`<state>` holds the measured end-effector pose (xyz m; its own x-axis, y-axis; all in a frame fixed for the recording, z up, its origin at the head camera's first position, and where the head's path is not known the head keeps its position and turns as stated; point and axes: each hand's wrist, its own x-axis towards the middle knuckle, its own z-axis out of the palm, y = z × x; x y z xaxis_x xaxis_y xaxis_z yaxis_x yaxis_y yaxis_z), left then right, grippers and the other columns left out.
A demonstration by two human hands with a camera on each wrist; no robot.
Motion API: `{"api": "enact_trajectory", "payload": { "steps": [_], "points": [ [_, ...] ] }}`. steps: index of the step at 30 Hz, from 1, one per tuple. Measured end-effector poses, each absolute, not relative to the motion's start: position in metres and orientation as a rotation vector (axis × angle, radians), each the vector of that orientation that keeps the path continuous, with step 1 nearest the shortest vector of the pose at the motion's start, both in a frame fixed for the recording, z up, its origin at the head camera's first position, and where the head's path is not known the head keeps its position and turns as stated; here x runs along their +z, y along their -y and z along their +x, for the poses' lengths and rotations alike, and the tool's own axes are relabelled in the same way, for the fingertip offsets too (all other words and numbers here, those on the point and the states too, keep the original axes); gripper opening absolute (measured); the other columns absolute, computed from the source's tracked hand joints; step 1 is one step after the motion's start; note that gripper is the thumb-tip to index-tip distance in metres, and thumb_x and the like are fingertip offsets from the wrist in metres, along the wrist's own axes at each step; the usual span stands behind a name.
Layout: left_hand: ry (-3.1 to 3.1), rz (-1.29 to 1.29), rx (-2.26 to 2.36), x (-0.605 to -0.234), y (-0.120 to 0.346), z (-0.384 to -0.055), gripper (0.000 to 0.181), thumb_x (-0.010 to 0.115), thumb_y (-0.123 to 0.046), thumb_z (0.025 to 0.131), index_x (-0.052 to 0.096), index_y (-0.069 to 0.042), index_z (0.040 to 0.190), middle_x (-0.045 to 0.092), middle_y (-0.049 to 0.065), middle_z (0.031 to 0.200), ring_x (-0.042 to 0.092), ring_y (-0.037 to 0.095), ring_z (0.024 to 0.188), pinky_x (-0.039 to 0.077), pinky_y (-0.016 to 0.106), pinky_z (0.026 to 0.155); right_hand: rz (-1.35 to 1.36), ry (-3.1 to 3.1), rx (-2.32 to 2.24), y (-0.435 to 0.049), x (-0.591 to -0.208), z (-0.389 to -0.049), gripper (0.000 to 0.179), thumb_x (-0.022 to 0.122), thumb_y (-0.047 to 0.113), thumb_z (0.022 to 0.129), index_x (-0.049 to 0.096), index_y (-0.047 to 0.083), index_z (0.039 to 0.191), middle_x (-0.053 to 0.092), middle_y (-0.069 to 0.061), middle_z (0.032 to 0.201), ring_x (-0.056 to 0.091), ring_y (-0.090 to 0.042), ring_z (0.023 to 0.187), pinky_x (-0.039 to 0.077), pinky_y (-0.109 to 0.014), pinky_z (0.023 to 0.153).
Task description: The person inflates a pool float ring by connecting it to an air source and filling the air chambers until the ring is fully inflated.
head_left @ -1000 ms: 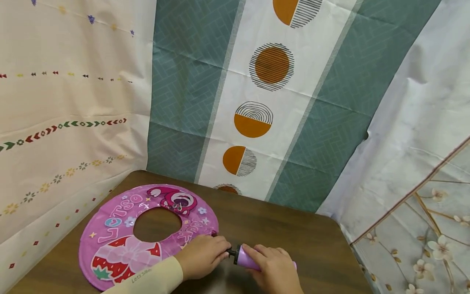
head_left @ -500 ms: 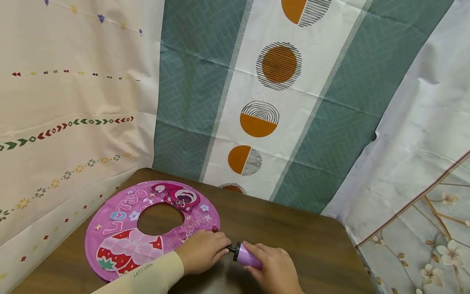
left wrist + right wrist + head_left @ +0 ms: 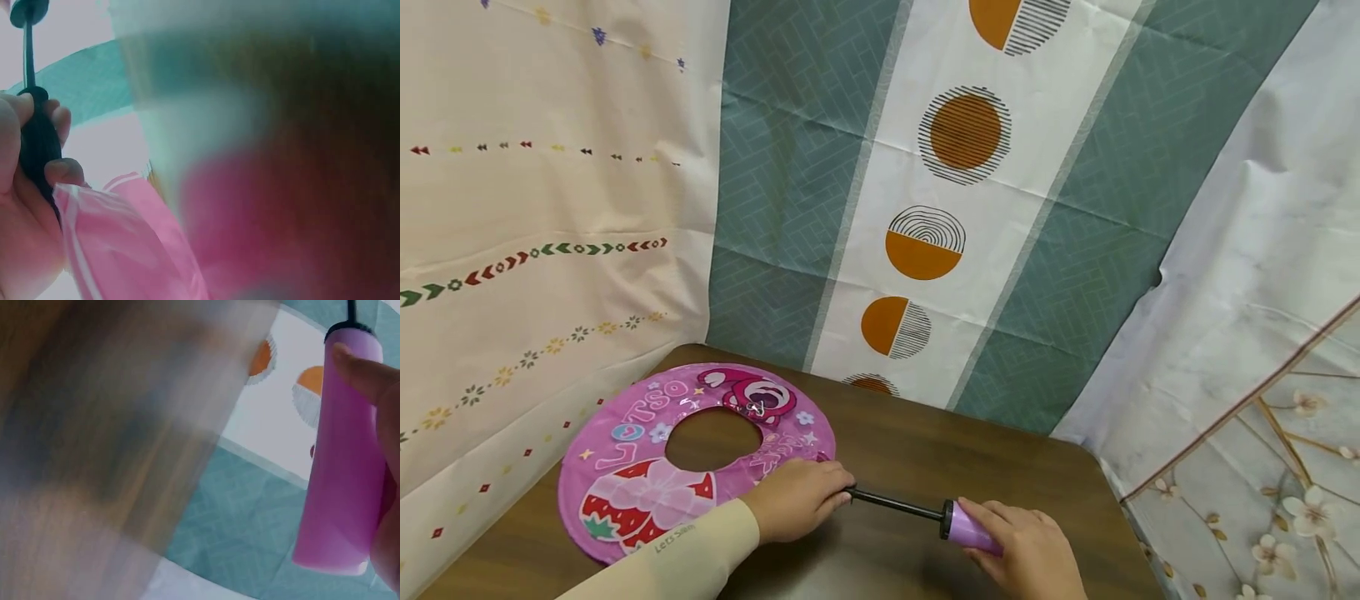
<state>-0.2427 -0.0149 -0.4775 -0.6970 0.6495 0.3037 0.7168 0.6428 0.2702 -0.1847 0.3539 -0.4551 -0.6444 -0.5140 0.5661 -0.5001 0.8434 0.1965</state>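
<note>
A purple hand pump (image 3: 973,528) with a black rod (image 3: 895,502) lies slanted between my two hands, its rod drawn well out. My left hand (image 3: 797,498) grips the black handle (image 3: 39,147) at the rod's end, right beside the swim ring's edge. Around the purple barrel (image 3: 344,462) my right hand (image 3: 1032,546) is wrapped, thumb along its side near the black collar (image 3: 350,328). The pink swim ring (image 3: 572,492), printed with a bear and strawberries, lies at the left. Whether the handle's end joins the ring's valve is hidden behind my left fingers.
The brown wooden table (image 3: 910,454) carries the ring and extends right to a rounded corner. A cream patterned cloth (image 3: 550,200) hangs at the left, a green and white cloth (image 3: 790,208) at the back, and a floral white cloth (image 3: 1247,333) at the right.
My right hand has moved right with the barrel, drawing out a long stretch of rod that was mostly inside. The left hand still holds the handle, slightly further left in view.
</note>
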Motion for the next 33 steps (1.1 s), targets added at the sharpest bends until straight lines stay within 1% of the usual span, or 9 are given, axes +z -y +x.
{"api": "enact_trajectory", "payload": {
  "steps": [2, 6, 8, 10, 13, 16, 20, 27, 33],
  "points": [
    [2.707, -1.152, -0.618, -0.478, 0.011, -0.242, 0.025, 0.058, -0.035, 0.11, 0.072, -0.022, 0.127, 0.072, -0.011, 0.114, 0.069, 0.007, 0.103, 0.059, 0.039, 0.096, 0.786, 2.282, -0.058, -0.351, -0.454, -0.186, 0.078, 0.104, 0.046, 0.055, 0.077, 0.039, 0.128, 0.08, 0.014, 0.102, 0.076, -0.011, 0.081, 0.06, -0.039, 0.074],
    [2.742, -1.215, -0.732, -0.481, -0.003, -0.238, 0.028, 0.056, -0.04, 0.111, 0.07, -0.024, 0.13, 0.07, -0.013, 0.113, 0.065, 0.002, 0.1, 0.058, 0.034, 0.094, 0.874, 2.182, -0.076, -0.324, -0.454, -0.187, 0.074, 0.103, 0.044, 0.059, 0.076, 0.038, 0.128, 0.081, 0.009, 0.102, 0.076, -0.013, 0.08, 0.059, -0.038, 0.074],
    [2.731, -1.233, -0.748, -0.481, -0.01, -0.237, 0.026, 0.055, -0.04, 0.111, 0.07, -0.025, 0.127, 0.068, -0.014, 0.109, 0.062, 0.0, 0.094, 0.057, 0.031, 0.09, 0.878, 2.204, -0.073, -0.308, -0.455, -0.187, 0.072, 0.102, 0.044, 0.062, 0.076, 0.038, 0.128, 0.08, 0.009, 0.103, 0.075, -0.013, 0.08, 0.059, -0.037, 0.074],
    [2.712, -1.233, -0.748, -0.482, -0.014, -0.236, 0.022, 0.057, -0.038, 0.111, 0.069, -0.026, 0.124, 0.066, -0.015, 0.104, 0.058, -0.001, 0.088, 0.055, 0.028, 0.086, 0.865, 2.232, -0.064, -0.295, -0.457, -0.187, 0.072, 0.103, 0.044, 0.061, 0.076, 0.038, 0.128, 0.079, 0.01, 0.101, 0.075, -0.012, 0.079, 0.06, -0.037, 0.073],
    [2.694, -1.239, -0.749, -0.483, -0.017, -0.235, 0.02, 0.057, -0.036, 0.111, 0.069, -0.025, 0.122, 0.065, -0.015, 0.102, 0.055, -0.002, 0.085, 0.053, 0.025, 0.082, 0.834, 2.283, -0.048, -0.282, -0.46, -0.186, 0.072, 0.104, 0.044, 0.061, 0.077, 0.037, 0.127, 0.079, 0.01, 0.1, 0.075, -0.012, 0.08, 0.061, -0.037, 0.074],
    [2.687, -1.233, -0.736, -0.484, -0.018, -0.237, 0.022, 0.057, -0.036, 0.111, 0.069, -0.024, 0.124, 0.066, -0.014, 0.103, 0.056, -0.002, 0.085, 0.054, 0.025, 0.082, 0.805, 2.324, -0.043, -0.272, -0.464, -0.187, 0.07, 0.102, 0.046, 0.065, 0.076, 0.037, 0.129, 0.079, 0.009, 0.101, 0.076, -0.012, 0.082, 0.061, -0.038, 0.076],
    [2.711, -1.224, -0.706, -0.486, -0.013, -0.239, 0.022, 0.056, -0.038, 0.111, 0.069, -0.026, 0.123, 0.069, -0.014, 0.107, 0.062, -0.001, 0.093, 0.057, 0.029, 0.087, 0.798, 2.37, -0.01, -0.266, -0.467, -0.189, 0.069, 0.1, 0.048, 0.067, 0.075, 0.036, 0.131, 0.079, 0.011, 0.101, 0.076, -0.011, 0.082, 0.06, -0.038, 0.076],
    [2.728, -1.224, -0.601, -0.488, -0.003, -0.24, 0.023, 0.054, -0.038, 0.112, 0.069, -0.026, 0.125, 0.071, -0.013, 0.115, 0.066, 0.001, 0.103, 0.058, 0.034, 0.095, 0.77, 2.507, 0.05, -0.283, -0.468, -0.188, 0.066, 0.094, 0.054, 0.074, 0.073, 0.039, 0.134, 0.077, 0.019, 0.102, 0.075, -0.007, 0.084, 0.058, -0.039, 0.074],
    [2.734, -1.165, -0.582, -0.485, 0.005, -0.242, 0.027, 0.055, -0.037, 0.111, 0.07, -0.023, 0.129, 0.073, -0.009, 0.12, 0.069, 0.007, 0.11, 0.058, 0.039, 0.1, 0.708, 2.543, 0.044, -0.32, -0.463, -0.187, 0.07, 0.096, 0.054, 0.071, 0.071, 0.045, 0.135, 0.078, 0.02, 0.106, 0.075, -0.006, 0.085, 0.057, -0.037, 0.076]
  ]
}}
